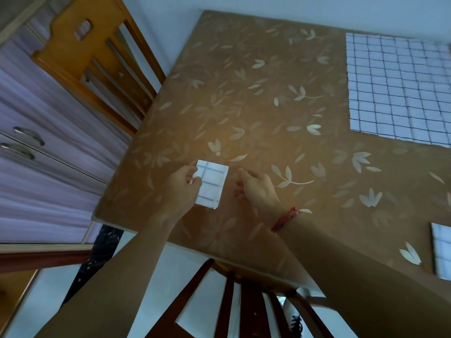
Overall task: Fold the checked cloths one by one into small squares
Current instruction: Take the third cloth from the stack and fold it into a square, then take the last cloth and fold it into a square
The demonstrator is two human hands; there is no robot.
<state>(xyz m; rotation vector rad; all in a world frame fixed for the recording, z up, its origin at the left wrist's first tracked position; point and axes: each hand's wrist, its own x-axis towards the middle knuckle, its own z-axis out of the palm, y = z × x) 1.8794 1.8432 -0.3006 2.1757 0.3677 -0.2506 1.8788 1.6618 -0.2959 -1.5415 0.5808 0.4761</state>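
A small folded white checked cloth (211, 184) lies near the front left part of the brown leaf-patterned table (256, 98). My left hand (181, 189) pinches its left edge between thumb and fingers. Just to the right of the cloth, my right hand (256, 189) hovers with relaxed fingers and holds nothing. A large unfolded checked cloth (400, 89) lies flat at the far right of the table. Another checked cloth (441, 250) shows partly at the right edge of the view.
A wooden chair (97, 57) stands at the table's far left side. Another chair's back (244, 301) sits below the near table edge. Drawers with metal handles (29, 135) are on the left.
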